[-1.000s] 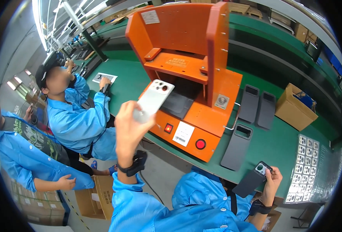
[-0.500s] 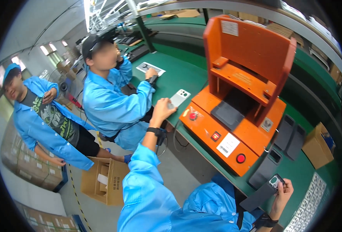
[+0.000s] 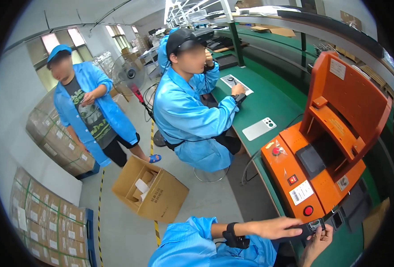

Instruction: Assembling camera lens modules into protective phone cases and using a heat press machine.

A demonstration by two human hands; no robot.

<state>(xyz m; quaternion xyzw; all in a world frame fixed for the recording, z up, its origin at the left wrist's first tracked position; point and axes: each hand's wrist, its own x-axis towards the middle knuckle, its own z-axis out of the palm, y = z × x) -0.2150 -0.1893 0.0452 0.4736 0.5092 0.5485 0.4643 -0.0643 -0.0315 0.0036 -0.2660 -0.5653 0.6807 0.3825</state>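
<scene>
My right hand (image 3: 318, 244) is closed on a dark, flat phone-shaped holder (image 3: 313, 226) with a camera cutout at one end, low at the right by the bench edge. My left hand (image 3: 279, 228) reaches across to it, fingers stretched out and lying along the holder's dark surface. Part of the holder is hidden under that hand. A silver phone back cover (image 3: 259, 129) with round camera openings lies on the green bench (image 3: 275, 107). To its right stands an orange press machine (image 3: 321, 164) with red buttons and a dark pad (image 3: 310, 161) inside.
Further dark holders (image 3: 355, 204) lie right of the machine, near a cardboard box (image 3: 376, 222). One co-worker (image 3: 192, 115) sits at the bench with a hand on a printed sheet (image 3: 237, 84). Another person (image 3: 92, 107) stands at left behind an open carton (image 3: 161, 196).
My left hand has left the silver back cover and come over to the dark holder in my right hand. The view has swung left, so the scene appears shifted right.
</scene>
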